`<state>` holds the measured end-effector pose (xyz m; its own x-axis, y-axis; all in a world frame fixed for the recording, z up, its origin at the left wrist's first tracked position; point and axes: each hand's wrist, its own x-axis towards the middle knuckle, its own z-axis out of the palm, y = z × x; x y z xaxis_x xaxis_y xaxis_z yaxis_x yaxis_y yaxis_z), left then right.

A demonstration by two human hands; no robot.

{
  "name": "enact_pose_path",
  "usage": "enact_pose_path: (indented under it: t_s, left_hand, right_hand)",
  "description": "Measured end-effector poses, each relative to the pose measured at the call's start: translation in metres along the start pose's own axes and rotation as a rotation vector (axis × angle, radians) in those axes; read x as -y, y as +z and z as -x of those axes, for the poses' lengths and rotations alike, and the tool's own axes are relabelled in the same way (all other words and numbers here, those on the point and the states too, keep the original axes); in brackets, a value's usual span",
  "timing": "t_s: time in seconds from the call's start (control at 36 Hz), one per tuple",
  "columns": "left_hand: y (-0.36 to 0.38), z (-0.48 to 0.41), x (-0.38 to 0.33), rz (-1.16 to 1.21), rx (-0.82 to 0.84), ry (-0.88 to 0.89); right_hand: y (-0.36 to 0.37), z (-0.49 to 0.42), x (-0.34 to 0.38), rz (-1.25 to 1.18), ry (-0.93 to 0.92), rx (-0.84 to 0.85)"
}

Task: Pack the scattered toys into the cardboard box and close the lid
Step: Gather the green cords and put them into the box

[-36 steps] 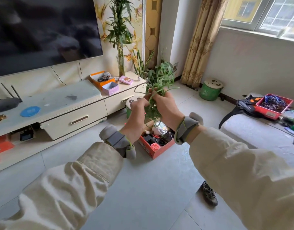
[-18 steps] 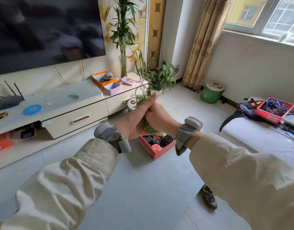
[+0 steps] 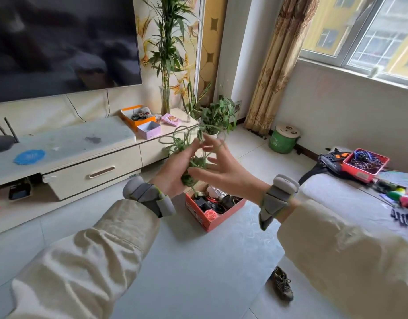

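Green cord tangle (image 3: 193, 162) sits mid-frame above the cardboard box (image 3: 198, 218), gripped by the raised left hand (image 3: 175, 168). The right hand (image 3: 223, 172) beside it is released, fingers splayed. Its long axis stands upright, loops topmost.

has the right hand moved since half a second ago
Yes: the right hand has opened and pulled rightward off the left hand, staying above the cardboard box.
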<state>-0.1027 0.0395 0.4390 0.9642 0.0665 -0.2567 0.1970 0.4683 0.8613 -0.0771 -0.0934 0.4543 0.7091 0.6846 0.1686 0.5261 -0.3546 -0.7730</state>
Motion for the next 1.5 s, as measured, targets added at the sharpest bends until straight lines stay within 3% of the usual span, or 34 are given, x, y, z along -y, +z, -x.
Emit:
enact_pose_path:
  t_s: [0.08, 0.17, 0.31, 0.39, 0.53, 0.67, 0.81, 1.0, 1.08, 1.22, 1.36, 1.5]
  left_hand:
    - [-0.012, 0.002, 0.001, -0.105, 0.023, -0.061]
    - [-0.021, 0.002, 0.001, -0.168, 0.107, -0.097]
    - [-0.023, -0.010, 0.001, -0.265, 0.147, -0.122]
    - [-0.017, -0.015, 0.003, -0.263, 0.086, -0.169]
    - [-0.003, -0.025, 0.007, -0.341, 0.206, -0.185]
    - [0.024, -0.044, 0.015, -0.298, 0.329, -0.221]
    - [0.070, -0.074, 0.039, -0.196, 0.448, -0.275]
    - [0.144, -0.148, 0.075, 0.137, 0.597, -0.421]
    - [0.172, -0.174, 0.089, 0.167, 0.523, -0.419]
    - [0.196, -0.208, 0.112, -0.057, 0.137, -0.247]
    - [0.176, -0.247, 0.134, -0.111, -0.252, -0.110]
    - [0.178, -0.268, 0.141, -0.090, -0.435, 0.025]
  right_hand:
    - [-0.015, -0.004, -0.002, 0.181, -0.058, -0.123]
    - [-0.029, -0.011, -0.005, 0.258, -0.143, -0.118]
    - [-0.044, -0.018, -0.003, 0.330, -0.210, 0.041]
    - [-0.042, -0.016, -0.006, 0.372, -0.241, 0.150]
    - [-0.055, -0.016, -0.022, 0.359, -0.295, -0.021]
    - [-0.086, -0.012, -0.057, 0.251, -0.158, -0.064]
    - [-0.107, -0.014, -0.104, -0.046, -0.008, -0.122]
    - [-0.172, -0.015, -0.191, -0.312, 0.186, -0.118]
    - [-0.195, -0.016, -0.225, -0.413, 0.273, -0.109]
    - [-0.208, -0.029, -0.270, -0.567, 0.400, -0.155]
    - [-0.186, -0.050, -0.293, -0.790, 0.519, -0.147]
    - [-0.143, -0.075, -0.291, -0.873, 0.613, -0.164]
